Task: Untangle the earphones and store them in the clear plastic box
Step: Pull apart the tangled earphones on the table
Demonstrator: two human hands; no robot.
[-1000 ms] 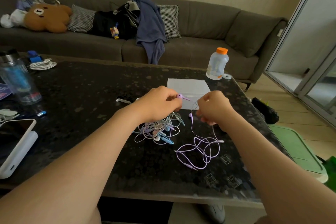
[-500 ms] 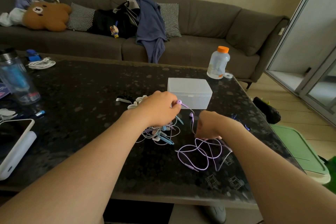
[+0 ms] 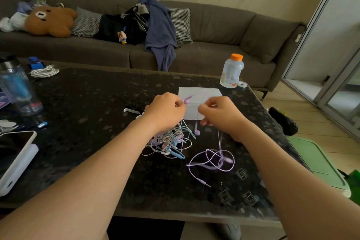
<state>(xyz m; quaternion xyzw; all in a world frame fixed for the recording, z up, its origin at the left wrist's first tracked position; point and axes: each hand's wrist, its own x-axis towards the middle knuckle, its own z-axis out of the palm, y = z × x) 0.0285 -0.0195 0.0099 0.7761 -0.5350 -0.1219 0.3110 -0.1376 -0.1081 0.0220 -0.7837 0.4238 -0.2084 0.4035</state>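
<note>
**A:** ok so what are the hands doing rn?

**B:** left hand is curled up, pinching a purple earbud right in front of the clear plastic box. the box sits toward the table's far right corner. right hand is pinching the wire of the purple earphones.

**A:** anything different from before?

**B:** yeah, half a sec ago the right hand was down low by the purple loops near the right edge. now it's up beside the left. the tangle hangs under the left hand.

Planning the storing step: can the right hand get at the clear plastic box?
Probably yes: the clear plastic box sits just beyond the right hand, nothing between, though that hand pinches a purple earphone cord.
</note>
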